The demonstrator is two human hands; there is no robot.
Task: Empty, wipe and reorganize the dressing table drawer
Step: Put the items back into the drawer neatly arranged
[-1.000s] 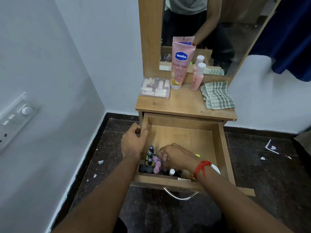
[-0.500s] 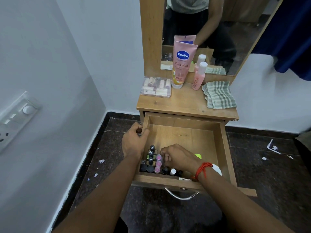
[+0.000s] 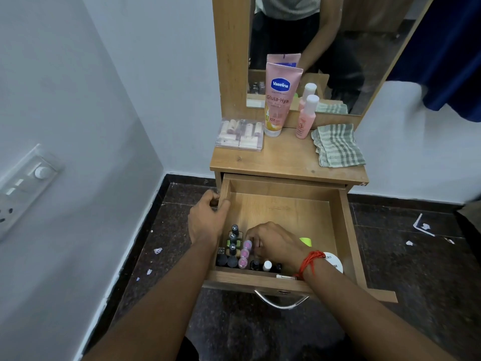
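The back half of the drawer [image 3: 281,212] is bare wood, open from above. Its front left corner is packed with small bottles [image 3: 233,252] standing close together. The right hand [image 3: 273,243] lies over them, and the left hand [image 3: 205,220] grips the left wall. A white round lid [image 3: 335,263] and a small green thing [image 3: 305,241] take the front right. On the table [image 3: 286,157] the middle and front are free, between a clear box [image 3: 239,135], a tube [image 3: 278,100], a pink bottle [image 3: 305,118] and a folded cloth [image 3: 338,145].

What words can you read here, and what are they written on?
"Vaseline": on the pink tube.
"Gluta-Hya": same tube.
"10X": same tube, lower down.
Too blurred: print on the small pink bottle.
Partly hidden, unreadable: letters on the white round lid in the drawer.
Too small: labels on the dark bottle caps.
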